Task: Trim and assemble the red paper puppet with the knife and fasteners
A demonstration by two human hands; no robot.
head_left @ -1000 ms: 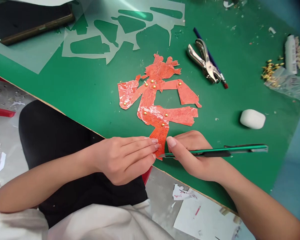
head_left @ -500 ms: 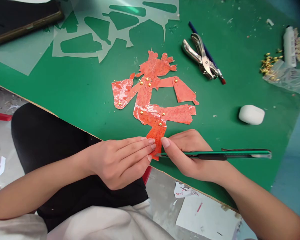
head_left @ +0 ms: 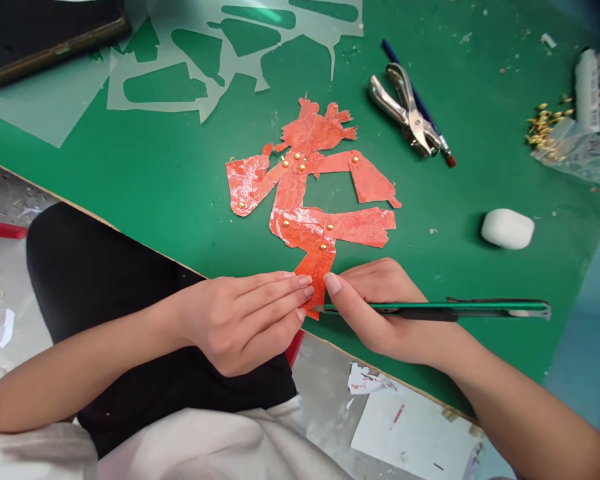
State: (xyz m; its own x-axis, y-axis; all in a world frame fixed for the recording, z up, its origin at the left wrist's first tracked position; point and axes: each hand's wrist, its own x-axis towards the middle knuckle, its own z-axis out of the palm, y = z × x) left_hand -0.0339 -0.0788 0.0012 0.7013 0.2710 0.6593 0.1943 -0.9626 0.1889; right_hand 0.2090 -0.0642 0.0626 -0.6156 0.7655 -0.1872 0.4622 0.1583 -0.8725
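A red jointed paper puppet (head_left: 300, 227) lies on the green table, its parts joined by brass fasteners. My left hand (head_left: 245, 317) is closed at the puppet's lowest piece, the straight fingers together on top of it near the table edge; the thumb is hidden. In my right hand (head_left: 380, 303) is a green utility knife (head_left: 500, 309), gripped near its blade end. Its blade (head_left: 319, 309) touches the lowest piece close to the left fingertips. The right thumb tip rests beside that piece's right edge.
Beyond the puppet lie a cut-out plastic sheet (head_left: 160, 90), a hole punch (head_left: 407, 117) and a blue brush (head_left: 389, 50). To the right are a white case (head_left: 507, 229), brass fasteners (head_left: 543, 127), a plastic bag (head_left: 580, 157) and a white tube (head_left: 587, 90). A dark device (head_left: 40, 40) sits far left.
The whole view has shifted slightly, with things on the table appearing a little further right. Both hands, the knife and the puppet keep nearly the same places relative to each other.
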